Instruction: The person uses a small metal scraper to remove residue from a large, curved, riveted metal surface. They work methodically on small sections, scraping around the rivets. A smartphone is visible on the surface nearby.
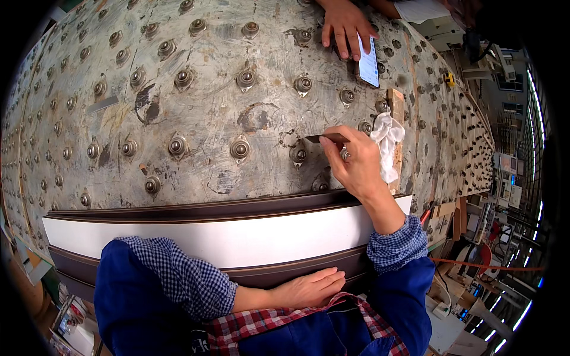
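Observation:
My right hand (pixel 358 167) pinches a small flat dark blade or scraper (pixel 327 137) between thumb and fingers, above a table studded with ball transfer units (pixel 240 149). My left hand (pixel 307 288) lies palm down with fingers together on the dark edge of the boards nearest me; nothing shows in it. Long narrow boards, one with a white face (pixel 222 236) and others dark brown (pixel 285 272), lie along the table's near side. A crumpled white cloth (pixel 386 144) rests beside my right hand, against a wooden strip (pixel 396 102).
Across the table, another person's hand (pixel 347 29) touches a lit smartphone (pixel 368 66). A thin metal strip (pixel 103 104) lies at the left, and a yellow tape measure (pixel 449 79) at the far right. A red-orange cord (pixel 485 264) stretches off to the right.

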Tool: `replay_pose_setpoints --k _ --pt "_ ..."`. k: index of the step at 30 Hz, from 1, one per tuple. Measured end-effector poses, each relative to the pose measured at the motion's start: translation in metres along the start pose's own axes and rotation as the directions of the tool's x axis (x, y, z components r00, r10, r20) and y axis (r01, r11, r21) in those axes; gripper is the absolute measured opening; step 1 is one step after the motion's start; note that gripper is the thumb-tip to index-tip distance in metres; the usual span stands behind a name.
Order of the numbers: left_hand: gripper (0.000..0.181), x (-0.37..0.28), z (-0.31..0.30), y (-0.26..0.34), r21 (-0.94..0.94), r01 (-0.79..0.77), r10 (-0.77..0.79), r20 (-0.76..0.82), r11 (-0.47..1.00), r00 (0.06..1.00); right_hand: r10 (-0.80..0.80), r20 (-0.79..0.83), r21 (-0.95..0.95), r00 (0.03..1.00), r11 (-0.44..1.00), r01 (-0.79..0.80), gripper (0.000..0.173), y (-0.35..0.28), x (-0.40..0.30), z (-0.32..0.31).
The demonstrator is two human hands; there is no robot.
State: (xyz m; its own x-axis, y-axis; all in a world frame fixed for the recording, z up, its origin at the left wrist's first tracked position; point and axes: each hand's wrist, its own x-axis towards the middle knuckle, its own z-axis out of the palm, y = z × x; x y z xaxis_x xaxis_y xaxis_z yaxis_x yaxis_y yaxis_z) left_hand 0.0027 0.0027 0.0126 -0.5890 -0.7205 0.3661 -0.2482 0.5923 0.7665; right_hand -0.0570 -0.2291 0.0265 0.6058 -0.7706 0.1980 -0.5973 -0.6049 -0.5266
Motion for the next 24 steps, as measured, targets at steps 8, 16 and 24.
replay_pose_setpoints --k 8,16,24 --pt "0.045 0.000 0.002 0.000 -0.024 0.007 -0.007 -0.015 1.000 1.000 -0.042 0.082 -0.060 0.996 0.997 0.047 0.006 -0.004 0.002 -0.005" --pt "0.045 0.000 -0.001 0.000 0.007 -0.001 0.001 -0.020 1.000 1.000 -0.127 0.167 -0.058 0.978 0.989 0.138 0.008 -0.001 0.006 -0.012" --pt "0.042 0.001 0.001 -0.001 -0.005 -0.003 0.003 -0.065 1.000 0.998 -0.200 0.230 -0.062 0.952 0.974 0.220 0.010 0.002 0.007 -0.013"
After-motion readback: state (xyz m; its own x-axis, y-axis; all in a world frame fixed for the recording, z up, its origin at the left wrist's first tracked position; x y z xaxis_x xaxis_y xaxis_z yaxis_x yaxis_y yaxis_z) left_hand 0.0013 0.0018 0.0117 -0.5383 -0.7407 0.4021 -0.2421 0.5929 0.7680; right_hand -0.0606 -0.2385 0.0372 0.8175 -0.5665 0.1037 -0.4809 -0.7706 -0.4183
